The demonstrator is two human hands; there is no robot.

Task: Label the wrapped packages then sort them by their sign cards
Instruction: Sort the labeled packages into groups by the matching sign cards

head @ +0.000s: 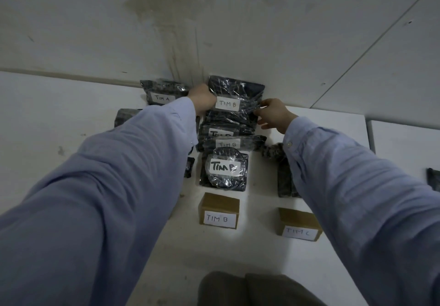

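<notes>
Beyond card TIM B (pixel 219 213) and card TIM C (pixel 299 226), a row of labelled packages (pixel 223 168) runs to the wall (pixel 238 31), where the left hand (pixel 202 101) grips and the right hand (pixel 273 115) pinches opposite edges of the farthest TIM B package (pixel 238 91), beside a TIM A package (pixel 163 91).

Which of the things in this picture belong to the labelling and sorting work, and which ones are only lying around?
Belong:
held TIM B package, gripped by left hand and right hand
TIM A package
round TIM B package
TIM B sign card
TIM C sign card

Lying about:
wall stain
dark item at right edge, unclear
</notes>
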